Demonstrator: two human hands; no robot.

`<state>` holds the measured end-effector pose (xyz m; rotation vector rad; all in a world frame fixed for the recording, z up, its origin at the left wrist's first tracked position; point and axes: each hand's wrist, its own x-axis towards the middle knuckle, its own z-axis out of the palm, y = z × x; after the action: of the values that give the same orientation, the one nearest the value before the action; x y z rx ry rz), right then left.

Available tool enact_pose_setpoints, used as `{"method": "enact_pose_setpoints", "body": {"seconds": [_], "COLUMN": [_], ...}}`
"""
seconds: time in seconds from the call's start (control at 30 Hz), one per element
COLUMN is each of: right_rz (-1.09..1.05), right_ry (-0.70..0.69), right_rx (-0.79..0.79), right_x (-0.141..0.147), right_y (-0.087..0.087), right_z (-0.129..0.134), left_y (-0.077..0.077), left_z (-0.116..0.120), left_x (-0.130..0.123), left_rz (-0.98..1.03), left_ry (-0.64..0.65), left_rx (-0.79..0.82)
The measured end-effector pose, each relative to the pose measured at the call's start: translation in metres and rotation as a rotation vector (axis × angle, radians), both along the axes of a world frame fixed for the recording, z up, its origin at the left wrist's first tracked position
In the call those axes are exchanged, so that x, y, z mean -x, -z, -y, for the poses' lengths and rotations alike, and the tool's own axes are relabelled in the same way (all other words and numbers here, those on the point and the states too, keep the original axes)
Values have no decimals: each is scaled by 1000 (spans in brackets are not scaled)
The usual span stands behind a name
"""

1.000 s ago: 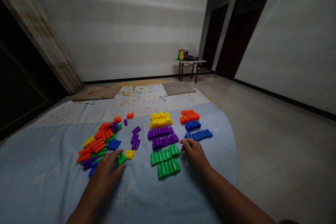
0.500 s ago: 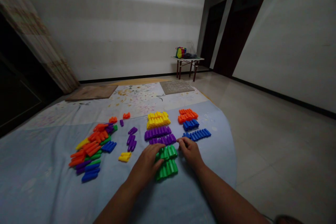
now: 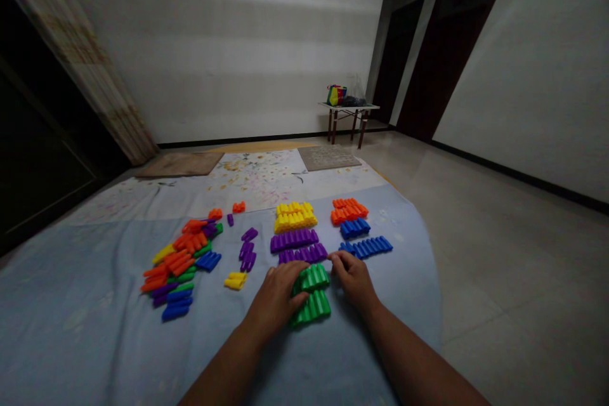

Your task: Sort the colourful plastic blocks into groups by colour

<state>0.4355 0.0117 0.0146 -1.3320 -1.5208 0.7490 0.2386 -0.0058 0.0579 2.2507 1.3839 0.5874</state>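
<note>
Two rows of green plastic pieces [image 3: 314, 306] lie on the blue cloth in front of me. My left hand [image 3: 278, 295] is curled round the left end of the upper green row. Just right of that row is my right hand [image 3: 351, 276], its thumb and forefinger together near the end of a purple row [image 3: 304, 254]; whatever they may hold is too small to make out. Beyond the green rows lie more purple pieces and stacked yellow pieces [image 3: 295, 217]. Orange pieces [image 3: 349, 210] and blue rows [image 3: 366, 246] sit at the right.
A mixed heap of coloured pieces [image 3: 181, 261] lies at the left, with loose purple pieces [image 3: 247, 256] and yellow ones [image 3: 235, 280] beside it. Two mats lie at the far edge. A small table [image 3: 349, 106] holding bags stands against the wall.
The whole view has shifted slightly, so everything appears a little further right. Both hands keep nearly the same places beside the green rows.
</note>
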Motion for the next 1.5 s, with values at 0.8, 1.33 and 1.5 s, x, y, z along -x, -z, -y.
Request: {"method": "enact_pose_setpoints", "body": {"seconds": [0.8,1.33,1.5], "right_rz": [-10,-20,-22], "right_ry": [-22,-12,-10], "right_rx": [-9,-16,-14], "right_x": [-3,-2,-2], "right_y": [1,-2,-4], "right_z": [0,0,1], "left_y": [15,6,14], "left_z": [1,10,12], "left_x": [94,59,48], "left_rz": [-275,75,116], "left_ry": [-613,-244,-157], "left_rx": [24,-54,-66]}}
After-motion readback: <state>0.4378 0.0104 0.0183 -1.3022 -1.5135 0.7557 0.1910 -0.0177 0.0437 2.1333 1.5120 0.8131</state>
